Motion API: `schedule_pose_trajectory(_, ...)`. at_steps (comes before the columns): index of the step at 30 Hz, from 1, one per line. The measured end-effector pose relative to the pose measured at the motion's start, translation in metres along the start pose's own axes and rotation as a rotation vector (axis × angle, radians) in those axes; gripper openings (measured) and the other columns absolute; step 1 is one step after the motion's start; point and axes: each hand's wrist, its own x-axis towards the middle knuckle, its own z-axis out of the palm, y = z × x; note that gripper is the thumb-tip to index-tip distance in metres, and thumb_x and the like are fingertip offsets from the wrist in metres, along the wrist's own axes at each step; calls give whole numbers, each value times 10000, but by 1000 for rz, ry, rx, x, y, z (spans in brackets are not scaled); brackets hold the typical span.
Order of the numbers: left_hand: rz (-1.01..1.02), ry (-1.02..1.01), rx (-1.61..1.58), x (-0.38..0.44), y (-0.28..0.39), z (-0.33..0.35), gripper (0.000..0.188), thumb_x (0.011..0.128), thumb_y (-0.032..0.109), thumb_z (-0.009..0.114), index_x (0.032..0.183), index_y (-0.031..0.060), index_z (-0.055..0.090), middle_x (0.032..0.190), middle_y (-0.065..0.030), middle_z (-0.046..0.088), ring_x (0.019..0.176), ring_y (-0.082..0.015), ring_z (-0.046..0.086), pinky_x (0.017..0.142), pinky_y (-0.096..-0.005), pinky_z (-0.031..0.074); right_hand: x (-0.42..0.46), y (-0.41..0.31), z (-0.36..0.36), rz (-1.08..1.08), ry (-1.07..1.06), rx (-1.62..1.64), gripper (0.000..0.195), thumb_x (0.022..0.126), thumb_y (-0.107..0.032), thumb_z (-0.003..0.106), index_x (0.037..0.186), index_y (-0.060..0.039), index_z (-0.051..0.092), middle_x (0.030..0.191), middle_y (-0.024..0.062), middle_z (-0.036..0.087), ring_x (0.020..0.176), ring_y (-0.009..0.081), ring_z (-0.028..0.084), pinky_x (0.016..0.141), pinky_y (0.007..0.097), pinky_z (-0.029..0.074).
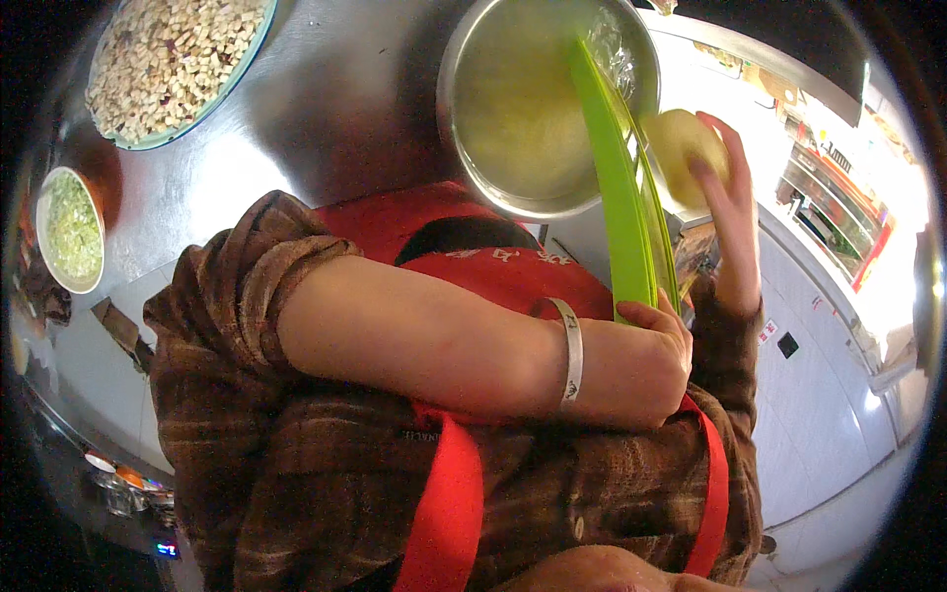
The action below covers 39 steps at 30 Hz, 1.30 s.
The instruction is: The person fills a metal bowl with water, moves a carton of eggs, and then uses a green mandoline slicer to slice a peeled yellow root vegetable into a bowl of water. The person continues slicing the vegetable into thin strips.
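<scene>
My left hand (662, 337) grips the near end of a long green slicer or grater (614, 177). The tool leans up and away over a round metal basin (446, 111), its far end above the inside. In the fingers of my right hand (729, 166) is a pale yellow round vegetable (684, 155), probably a peeled potato and slightly blurred. It lies close against the tool's right side; whether it touches is hard to tell. Yellowish contents (525, 133) sit in the basin, too blurred to tell apart, with a crumpled clear plastic film (614, 52) at the far right inside.
The basin stands at the edge of a steel worktable (325, 89). A large bowl of diced pale pieces (177, 66) is at the far left, with a smaller bowl of chopped green vegetable (72, 229) nearer me. Right lie a pale tiled floor (806, 414) and a bright counter (747, 89).
</scene>
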Motion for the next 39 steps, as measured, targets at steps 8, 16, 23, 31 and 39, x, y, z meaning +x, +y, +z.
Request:
schedule_pose_trajectory(8,15,-25,43,2,1,-1,315,828,253,431,851,-6,609,719,-159,622,671,-281,623,406,-293,407,13,25,19,-23,9,-222,449,796,-182,583,1206,-56,450,1088,122,560,986,196,548,834,318,462)
schedule_pose_trajectory(16,-20,83,-41,-1,0,4,310,728,233,465,729,-9,659,735,-218,634,595,-284,600,380,-340,423,76,70,15,-53,65,-139,460,783,-197,610,1200,-83,453,1020,119,601,901,195,591,758,322,491)
schedule_pose_trajectory(23,25,-27,-58,-2,-3,0,320,843,262,435,904,-6,598,733,-152,627,690,-279,626,414,-293,408,-79,-40,14,-64,24,-214,498,699,-134,605,1167,-39,466,1118,127,545,1015,239,550,876,337,435)
schedule_pose_trajectory(31,14,87,-10,-3,0,1,276,750,213,468,736,0,643,707,-191,631,584,-239,600,385,-296,381,98,86,27,-18,124,-384,479,771,-272,620,1175,-72,457,952,173,621,856,258,623,746,351,491)
schedule_pose_trajectory(39,1,86,-20,-1,-6,2,283,789,220,452,758,-5,621,687,-182,624,569,-234,598,387,-291,371,-39,-12,-4,-137,13,-323,476,744,-192,611,1181,-75,461,1031,127,610,921,225,608,799,345,480)
